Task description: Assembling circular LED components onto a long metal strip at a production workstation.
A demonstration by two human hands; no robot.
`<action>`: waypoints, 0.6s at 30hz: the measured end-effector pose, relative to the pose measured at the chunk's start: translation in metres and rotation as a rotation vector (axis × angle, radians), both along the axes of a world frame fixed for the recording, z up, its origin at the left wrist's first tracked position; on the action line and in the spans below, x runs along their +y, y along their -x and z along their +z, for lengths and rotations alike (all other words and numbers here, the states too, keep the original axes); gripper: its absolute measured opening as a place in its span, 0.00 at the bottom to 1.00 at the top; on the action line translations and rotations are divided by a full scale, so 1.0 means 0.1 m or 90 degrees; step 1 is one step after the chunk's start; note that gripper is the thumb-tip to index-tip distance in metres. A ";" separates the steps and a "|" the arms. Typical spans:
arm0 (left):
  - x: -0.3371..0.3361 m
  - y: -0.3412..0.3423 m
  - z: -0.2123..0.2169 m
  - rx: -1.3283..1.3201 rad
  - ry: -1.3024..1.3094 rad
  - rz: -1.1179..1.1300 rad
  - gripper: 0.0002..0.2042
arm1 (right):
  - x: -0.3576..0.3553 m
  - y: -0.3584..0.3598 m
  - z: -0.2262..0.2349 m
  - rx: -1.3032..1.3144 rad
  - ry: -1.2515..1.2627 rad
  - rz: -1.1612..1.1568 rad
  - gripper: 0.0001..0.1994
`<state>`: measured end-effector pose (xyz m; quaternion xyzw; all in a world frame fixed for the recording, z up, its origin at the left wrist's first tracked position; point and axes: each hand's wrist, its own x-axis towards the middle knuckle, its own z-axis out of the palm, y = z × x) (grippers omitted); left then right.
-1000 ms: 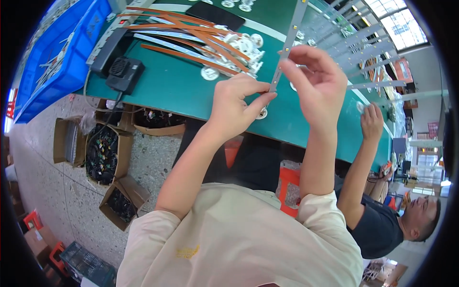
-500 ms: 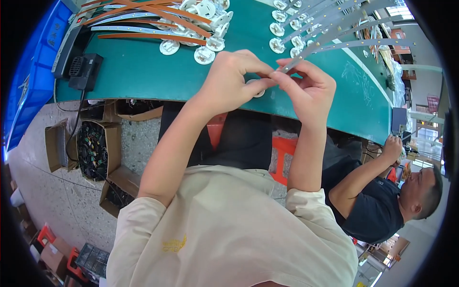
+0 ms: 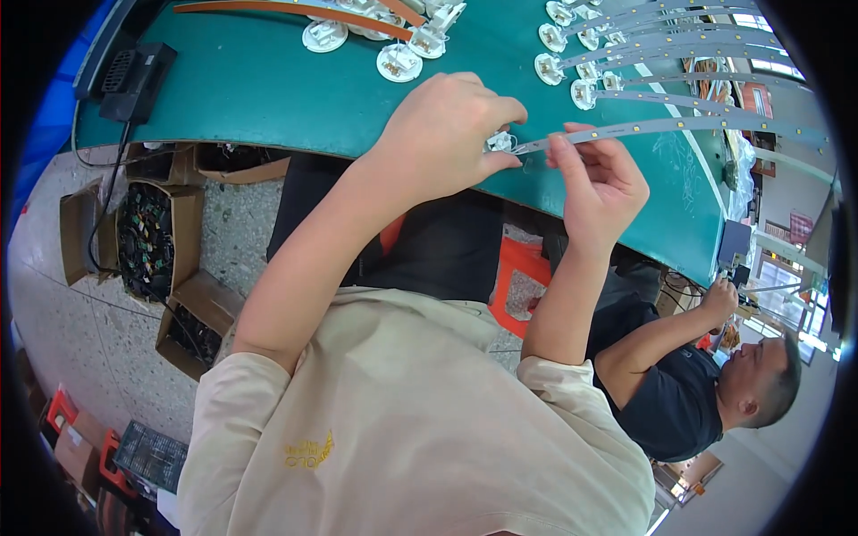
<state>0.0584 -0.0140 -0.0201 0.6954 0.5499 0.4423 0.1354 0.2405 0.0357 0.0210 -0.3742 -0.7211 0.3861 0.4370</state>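
LED strip (image 3: 636,128), grey and thin, was in the head view above the green table (image 3: 268,121), close to the near edge, and its long part went away toward the right edge. Your right hand (image 3: 603,183) was pinching it between thumb and fingers, not far from its left end. Your left hand (image 3: 447,129) made a curve around a small white fitting (image 3: 501,141): thumb and forefinger stood apart on two sides of it, and it could not be told whether the hidden fingers gripped it. The strip's end came just beside this fitting, but the place between them was too small to judge if they were joined.

For good work, it was advisable to steady the fitting with the left fingers and to guide the strip softly, without pulling its end. Since the pinch was near this end, your right hand probably had fine control there, while the long free part could swing and twist it. It was better to hold the strip flat and not bend it sharply. Enough room was also needed from the finished-looking strips with round white bases (image 3: 584,93), farther from the near edge, toward the right, because the free part could catch them.
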 end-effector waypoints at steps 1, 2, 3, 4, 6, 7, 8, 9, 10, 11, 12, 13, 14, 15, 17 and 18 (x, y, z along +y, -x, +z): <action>0.01 0.00 -0.01 -0.008 -0.018 -0.010 0.16 | 0.00 -0.01 -0.02 -0.004 0.002 -0.001 0.06; 0.01 0.00 -0.02 -0.012 -0.016 -0.011 0.16 | 0.00 -0.02 -0.05 -0.007 -0.006 0.028 0.06; 0.01 0.01 -0.02 -0.013 -0.016 -0.023 0.15 | 0.00 -0.02 -0.07 -0.010 -0.014 0.056 0.07; 0.01 0.02 -0.02 -0.014 -0.015 -0.034 0.15 | 0.00 -0.03 -0.09 -0.012 -0.012 0.056 0.07; 0.04 0.05 -0.04 -0.020 -0.031 -0.062 0.14 | 0.00 -0.03 -0.11 -0.020 0.008 0.051 0.06; 0.06 0.08 -0.05 -0.024 -0.047 -0.090 0.13 | 0.00 -0.03 -0.11 -0.023 0.011 0.051 0.06; 0.08 0.13 -0.04 -0.026 -0.045 -0.090 0.13 | 0.00 -0.03 -0.11 -0.029 0.010 0.039 0.06; 0.11 0.20 -0.03 -0.049 -0.008 -0.138 0.11 | 0.00 -0.03 -0.10 -0.036 0.009 0.028 0.06; 0.13 0.24 -0.01 -0.074 0.030 -0.185 0.10 | 0.00 -0.03 -0.10 -0.040 0.013 0.029 0.06; 0.14 0.27 0.00 -0.078 0.033 -0.184 0.10 | -0.01 -0.03 -0.10 -0.040 0.010 0.025 0.06; 0.14 0.29 0.00 -0.069 0.026 -0.208 0.09 | -0.02 -0.03 -0.10 -0.039 0.007 0.022 0.06; 0.15 0.31 -0.01 -0.057 0.019 -0.234 0.08 | -0.04 -0.03 -0.10 -0.040 0.010 0.022 0.06; 0.16 0.30 -0.02 -0.069 -0.019 -0.241 0.06 | -0.05 -0.03 -0.10 -0.034 0.024 0.011 0.07; 0.16 0.30 -0.04 -0.069 -0.016 -0.241 0.06 | -0.06 -0.03 -0.10 -0.027 0.037 0.000 0.07; 0.17 0.29 -0.04 -0.057 -0.055 -0.229 0.06 | -0.08 -0.01 -0.11 -0.017 0.039 -0.003 0.07; 0.14 0.27 -0.04 -0.056 -0.055 -0.230 0.06 | -0.09 0.00 -0.12 -0.006 0.041 -0.006 0.07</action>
